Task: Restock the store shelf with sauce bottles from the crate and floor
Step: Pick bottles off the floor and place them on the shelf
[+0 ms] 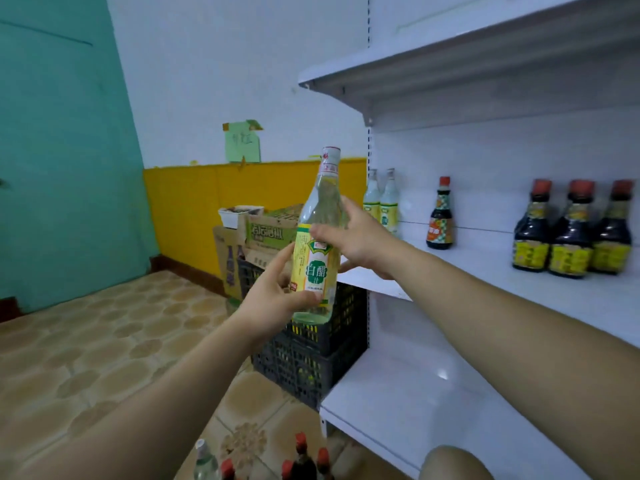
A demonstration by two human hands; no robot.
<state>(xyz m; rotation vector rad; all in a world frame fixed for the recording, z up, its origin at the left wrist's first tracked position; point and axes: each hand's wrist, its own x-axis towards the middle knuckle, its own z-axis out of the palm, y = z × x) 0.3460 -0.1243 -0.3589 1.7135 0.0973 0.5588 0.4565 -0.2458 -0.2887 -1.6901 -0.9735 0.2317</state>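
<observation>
Underfoot: a small cluster of bottles stands on the tiled floor at the bottom edge of view, one clear floor bottle (205, 460) beside several dark red-capped floor bottles (303, 460).
Left hand (277, 296): grips the bottom part of a clear glass bottle with a yellow-green label and white cap (316, 268), with the thumb curled across the label's lower edge and the fingers hidden behind the glass.
Right hand (358, 237): holds the same bottle higher up, thumb laid across the front at the top of the label, fingers wrapped round the far side below the neck.
Held bottle: nearly upright in the air, just off the left end of the middle board of the white metal shelf (502, 271), above the stacked black plastic crates (311, 362).
Shelf stock: on that middle board stand two clear vinegar-type bottles (381, 202) at the left end, one small dark bottle with a red cap (440, 216) farther along, and three dark yellow-labelled bottles (571, 233) side by side.
Behind the crates: printed cardboard boxes (266, 233) against the yellow wall band.
Wall: a green paper note (242, 142) is taped up.
</observation>
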